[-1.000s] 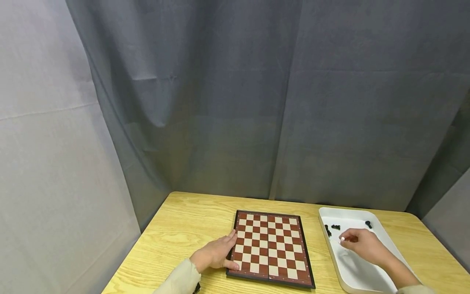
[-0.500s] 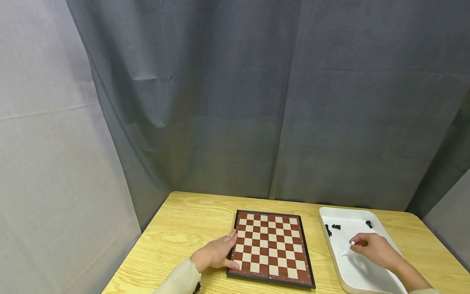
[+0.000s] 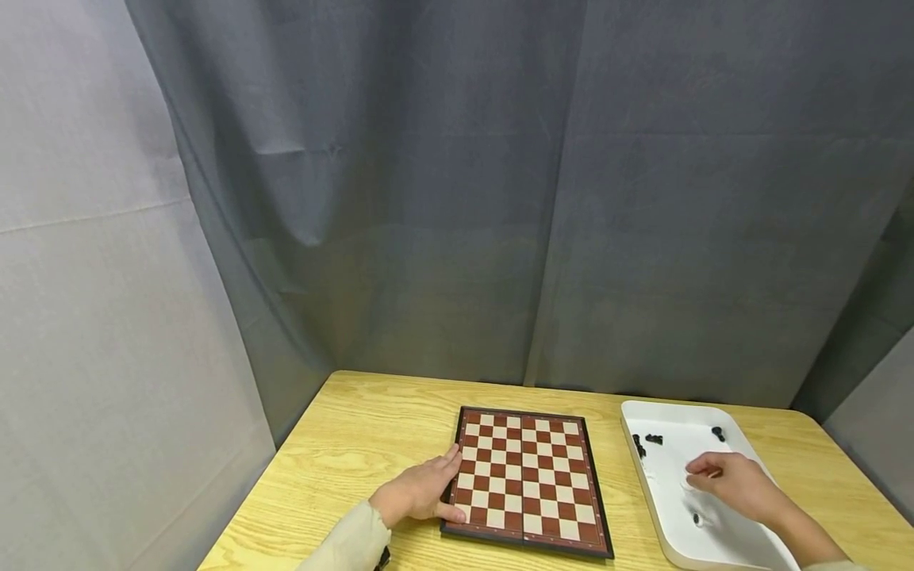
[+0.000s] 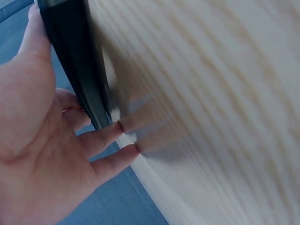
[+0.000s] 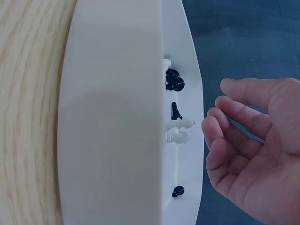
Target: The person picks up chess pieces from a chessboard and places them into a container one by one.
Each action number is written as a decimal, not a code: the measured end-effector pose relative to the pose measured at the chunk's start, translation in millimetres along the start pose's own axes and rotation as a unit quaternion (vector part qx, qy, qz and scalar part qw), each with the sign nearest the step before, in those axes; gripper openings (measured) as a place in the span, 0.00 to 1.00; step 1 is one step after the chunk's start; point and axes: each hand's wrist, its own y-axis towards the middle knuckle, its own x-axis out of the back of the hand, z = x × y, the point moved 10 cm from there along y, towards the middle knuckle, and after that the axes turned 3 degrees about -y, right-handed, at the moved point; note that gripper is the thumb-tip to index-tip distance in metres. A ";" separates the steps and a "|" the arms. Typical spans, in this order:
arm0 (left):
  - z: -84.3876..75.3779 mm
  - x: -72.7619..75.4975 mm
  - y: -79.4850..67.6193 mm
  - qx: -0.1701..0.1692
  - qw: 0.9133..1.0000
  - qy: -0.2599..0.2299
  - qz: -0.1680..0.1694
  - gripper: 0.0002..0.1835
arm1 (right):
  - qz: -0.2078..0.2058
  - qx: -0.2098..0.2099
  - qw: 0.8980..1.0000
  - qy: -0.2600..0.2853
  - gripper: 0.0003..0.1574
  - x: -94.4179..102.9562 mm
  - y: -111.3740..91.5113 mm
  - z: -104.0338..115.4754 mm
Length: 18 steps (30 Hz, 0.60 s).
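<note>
In the head view, a red-and-cream chessboard [image 3: 524,484] with a black rim lies on the table. My left hand [image 3: 421,485] rests against its left edge, thumb and fingertips on the rim. The left wrist view shows the thumb on the board's dark side [image 4: 75,56] and two fingertips touching the wood. Over the white tray [image 3: 714,410], my right hand [image 3: 735,482] hovers with loosely bent fingers. Nothing shows between them in the right wrist view. A small white chess piece [image 3: 697,519] with a dark base lies in the tray below it.
Black chess pieces [image 3: 654,439] lie in the tray's far part, another black piece [image 3: 717,434] at its right. White pieces [image 5: 180,124] lie among them. The tray's raised wall [image 5: 112,140] surrounds them. A grey curtain [image 3: 428,238] hangs behind the table [image 3: 385,404].
My right hand has moved slightly right and let go of a small white chess piece. A white piece with a dark base now shows below the hand. My left hand has stayed put.
</note>
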 end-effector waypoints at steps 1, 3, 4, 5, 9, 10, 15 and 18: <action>-0.3 0.5 -0.3 0.000 1.000 0.000 0.000 0.56 | -0.001 0.000 1.000 0.000 0.10 0.0 -0.2 0.1; -0.9 1.4 -0.3 -0.001 1.000 -0.001 0.001 0.56 | -0.004 0.003 1.000 0.000 0.09 0.1 -1.1 1.0; -1.6 2.2 -0.2 -0.002 1.000 -0.002 0.001 0.56 | -0.007 0.004 1.000 -0.001 0.09 0.2 -1.4 1.6; -2.2 2.8 -0.4 -0.003 1.000 -0.003 0.001 0.56 | -0.008 0.006 1.000 0.000 0.09 0.3 -1.7 2.4; -4.5 3.3 -1.8 -0.003 1.000 -0.009 0.002 0.56 | -0.003 0.003 1.000 0.004 0.10 -2.4 -1.9 5.7; -4.9 3.7 -2.2 -0.002 1.000 -0.010 0.003 0.56 | -0.003 0.003 1.000 0.002 0.10 -2.8 -1.4 7.1; -6.0 7.1 -3.8 0.001 1.000 -0.013 0.001 0.56 | -0.015 0.017 1.000 -0.021 0.08 -0.7 -0.9 19.2; -6.3 11.7 -2.3 0.005 1.000 -0.019 -0.001 0.55 | -0.035 0.035 0.998 -0.040 0.09 3.2 -1.6 28.8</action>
